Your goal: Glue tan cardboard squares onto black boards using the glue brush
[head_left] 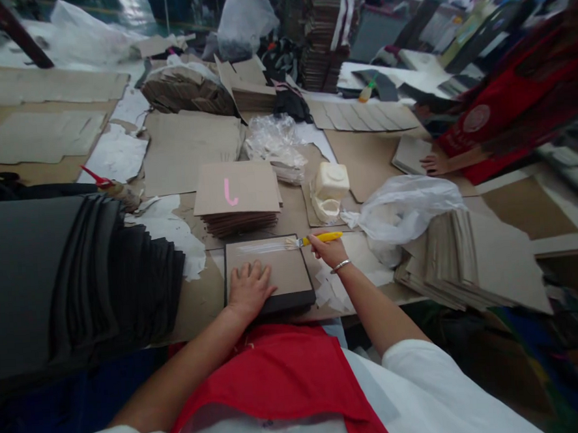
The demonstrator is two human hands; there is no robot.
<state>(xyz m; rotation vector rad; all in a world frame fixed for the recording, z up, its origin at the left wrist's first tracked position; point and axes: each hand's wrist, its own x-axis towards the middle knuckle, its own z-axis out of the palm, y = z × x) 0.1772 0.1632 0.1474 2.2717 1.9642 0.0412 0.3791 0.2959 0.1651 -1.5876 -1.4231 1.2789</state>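
Observation:
A brown cardboard panel (286, 272) with black edging lies in front of me. My left hand (249, 285) rests on it, palm down with fingers spread. In my right hand (326, 247) is a paintbrush (328, 237) with a yellow handle, its bristles touching the panel near the far edge. A wet, whitish streak runs left from the bristles across the cardboard. Just beyond the panel stands a stack of cardboard pieces (238, 188), its top one marked with a pink hook shape. To the right of that stack is a cut-open, cream plastic container (331, 182).
Folded black sheets (146, 284) pile up at left. On the right stand cardboard sheets (467, 251) beside a white plastic bag (410, 206). A red-tipped bottle (113, 187) lies back left. Across the table, a co-worker's hand (435, 164) touches a grey board (411, 155).

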